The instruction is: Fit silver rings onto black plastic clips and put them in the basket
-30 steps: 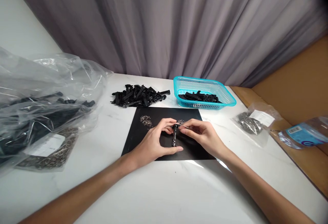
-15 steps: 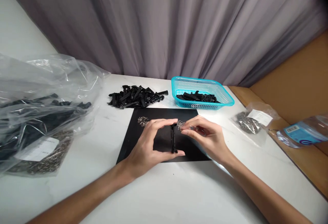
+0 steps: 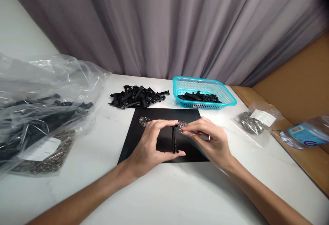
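Plainly a black bar (image 3: 174, 140) in left hand (image 3: 147, 145), thin metallic item (image 3: 195, 134) (partly hidden) in right hand (image 3: 215, 142).

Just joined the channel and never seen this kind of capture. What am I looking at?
No machine here: a person works with two bare hands, seen by a camera worn on their head, looking forward and down.

The left hand holds a slim black part between thumb and fingers, one at each end. The right hand pinches a thin metal piece, too small to identify.

Below lies a black mat with two small piles of metal pieces. Behind it on the white table: a heap of black parts and a turquoise basket holding more. Clear bags sit at left, another at right.
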`<state>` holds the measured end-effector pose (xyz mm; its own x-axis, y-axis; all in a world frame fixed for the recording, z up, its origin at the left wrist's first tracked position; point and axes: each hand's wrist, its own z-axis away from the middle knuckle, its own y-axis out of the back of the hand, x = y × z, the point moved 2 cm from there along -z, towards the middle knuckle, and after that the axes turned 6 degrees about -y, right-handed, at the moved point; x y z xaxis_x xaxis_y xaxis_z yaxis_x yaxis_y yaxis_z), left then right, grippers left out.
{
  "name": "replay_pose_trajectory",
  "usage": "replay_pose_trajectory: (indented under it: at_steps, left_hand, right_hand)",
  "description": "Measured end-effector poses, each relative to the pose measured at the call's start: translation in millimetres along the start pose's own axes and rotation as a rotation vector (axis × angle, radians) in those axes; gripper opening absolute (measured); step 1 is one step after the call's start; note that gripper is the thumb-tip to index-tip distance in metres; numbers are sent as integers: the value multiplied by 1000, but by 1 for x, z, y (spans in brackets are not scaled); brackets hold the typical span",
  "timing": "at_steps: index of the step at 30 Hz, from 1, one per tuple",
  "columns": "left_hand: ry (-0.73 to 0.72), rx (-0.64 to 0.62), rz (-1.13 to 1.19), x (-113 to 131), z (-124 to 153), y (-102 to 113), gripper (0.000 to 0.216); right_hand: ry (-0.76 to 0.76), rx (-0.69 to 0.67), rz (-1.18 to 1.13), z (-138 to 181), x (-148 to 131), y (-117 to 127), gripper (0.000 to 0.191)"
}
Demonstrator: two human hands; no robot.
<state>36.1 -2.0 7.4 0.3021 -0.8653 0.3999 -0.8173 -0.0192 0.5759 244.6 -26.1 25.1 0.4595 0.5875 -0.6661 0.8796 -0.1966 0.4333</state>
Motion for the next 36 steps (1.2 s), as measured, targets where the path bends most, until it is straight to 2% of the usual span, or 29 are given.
replay_pose_trajectory:
  at_steps: [5, 12, 19, 30, 36]
  left_hand:
    - [120, -54, 12, -2, 1, -4, 79]
    - [259, -141, 115, -4, 0, -9, 74]
    - [302, -153, 186, -4, -5, -8, 72]
    - [296, -149, 196, -5, -5, -9, 70]
    - [290, -172, 176, -6, -4, -10, 69]
  right_hand:
    - [49, 55, 125, 4, 0, -7, 14]
    - [111, 143, 258, 5, -8, -12, 21]
    - [106, 102, 243, 5, -5, -15, 21]
    - [2, 85, 204, 4, -4, -15, 17]
    - [79, 53, 228, 6, -2, -17, 25]
